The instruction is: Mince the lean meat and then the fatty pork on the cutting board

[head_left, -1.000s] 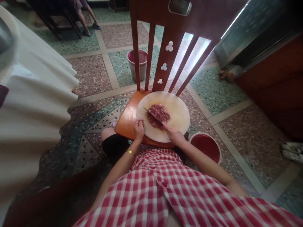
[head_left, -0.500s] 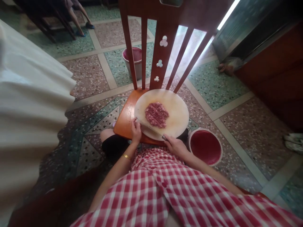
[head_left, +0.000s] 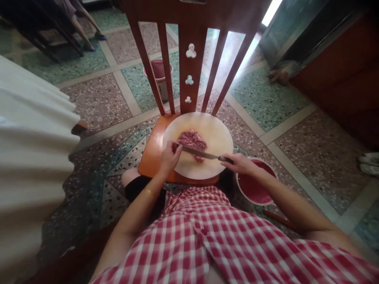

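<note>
A round pale cutting board (head_left: 213,132) rests on the seat of a wooden chair (head_left: 151,156) in front of me. Near its middle lies a flat heap of minced meat (head_left: 191,138). A long knife (head_left: 199,153) crosses the near part of the meat and hides some of it. My right hand (head_left: 239,163) is closed round the dark handle, over the board's right edge. At the blade's far end, my left hand (head_left: 171,155) pinches the tip between thumb and fingers, above the left side of the board.
A bucket with a red inside (head_left: 256,183) stands on the floor right of the chair, partly under my right forearm. Another bucket (head_left: 160,75) is behind the chair back (head_left: 189,33). A pale pleated cloth (head_left: 32,130) hangs at left. Someone's legs (head_left: 81,33) show at upper left.
The knife has moved from the board's near edge forward onto the meat. Both hands went with it, the right one also farther right. The view has shifted slightly.
</note>
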Action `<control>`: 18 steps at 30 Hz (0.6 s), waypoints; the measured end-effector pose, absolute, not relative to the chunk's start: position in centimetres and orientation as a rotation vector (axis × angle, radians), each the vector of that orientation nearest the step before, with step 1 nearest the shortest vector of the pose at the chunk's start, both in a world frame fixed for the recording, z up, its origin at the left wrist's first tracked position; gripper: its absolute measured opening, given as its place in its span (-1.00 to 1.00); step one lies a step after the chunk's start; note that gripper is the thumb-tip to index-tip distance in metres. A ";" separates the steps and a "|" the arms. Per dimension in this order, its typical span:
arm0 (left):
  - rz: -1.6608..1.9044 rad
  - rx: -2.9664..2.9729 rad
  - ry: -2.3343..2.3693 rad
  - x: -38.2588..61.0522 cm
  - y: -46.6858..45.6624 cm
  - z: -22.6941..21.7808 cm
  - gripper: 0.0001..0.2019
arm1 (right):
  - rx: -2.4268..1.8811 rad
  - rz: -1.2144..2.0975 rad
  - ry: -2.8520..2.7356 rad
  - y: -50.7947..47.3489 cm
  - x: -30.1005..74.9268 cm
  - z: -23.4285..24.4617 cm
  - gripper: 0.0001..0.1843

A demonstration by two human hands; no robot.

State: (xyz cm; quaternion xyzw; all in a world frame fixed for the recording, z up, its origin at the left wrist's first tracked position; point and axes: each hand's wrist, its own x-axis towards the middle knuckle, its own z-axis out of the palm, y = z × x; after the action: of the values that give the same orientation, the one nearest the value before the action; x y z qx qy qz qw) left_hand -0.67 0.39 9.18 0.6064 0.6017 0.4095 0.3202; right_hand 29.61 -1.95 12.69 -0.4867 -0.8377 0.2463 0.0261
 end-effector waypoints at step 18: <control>1.243 1.583 1.631 -2.5 6.0 7.3 -0.81 | -1.565 0.574 -2.690 5.5 26.8 11.7 -0.61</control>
State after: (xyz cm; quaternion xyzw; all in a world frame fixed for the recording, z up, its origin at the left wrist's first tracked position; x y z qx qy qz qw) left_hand -2.55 6.00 7.34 0.5880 0.6059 0.4617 0.2721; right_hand 26.78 5.47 11.73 -0.4946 -0.8499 0.1815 -0.0115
